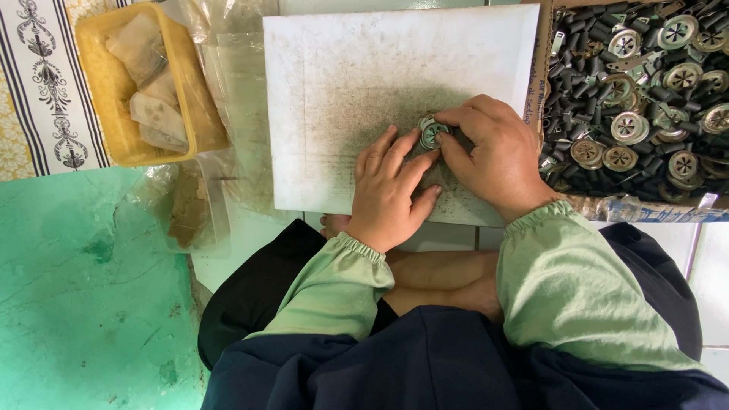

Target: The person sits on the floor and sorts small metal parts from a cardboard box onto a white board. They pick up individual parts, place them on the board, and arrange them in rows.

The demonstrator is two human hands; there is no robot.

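Note:
A small round metal disc with a spoked centre (432,133) lies on a smudged white board (342,99). My right hand (493,156) grips the disc from the right with thumb and forefinger. My left hand (391,190) rests on the board just left of it, its fingertips pressing the disc's lower left edge. Both arms wear pale green sleeves with elastic cuffs.
A cardboard box (638,99) at the right holds several similar metal discs mixed with small black tubes. A yellow plastic tray (121,83) with clear bags stands at the upper left. Clear plastic bags (190,205) lie beside the board. A green floor patch (83,288) fills the lower left.

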